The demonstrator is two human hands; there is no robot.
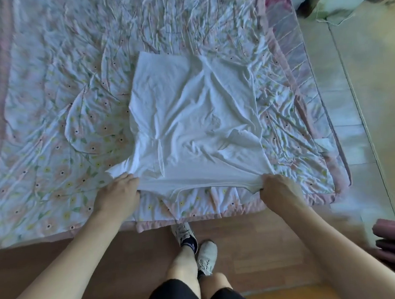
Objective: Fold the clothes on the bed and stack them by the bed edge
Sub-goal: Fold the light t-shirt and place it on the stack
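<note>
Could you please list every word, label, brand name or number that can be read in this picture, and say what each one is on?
None can be read.
White T-shirt: a faint mark on the cloth, too blurred to read.
Floral bedsheet: flower print only, no lettering.
Sneakers: no legible brand.
White tag at the bed edge: nothing legible.

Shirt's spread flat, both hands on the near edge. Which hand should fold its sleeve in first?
Probably left hand: the white shirt has its sleeve spread beside it; the right hand side looks already tucked.
</note>
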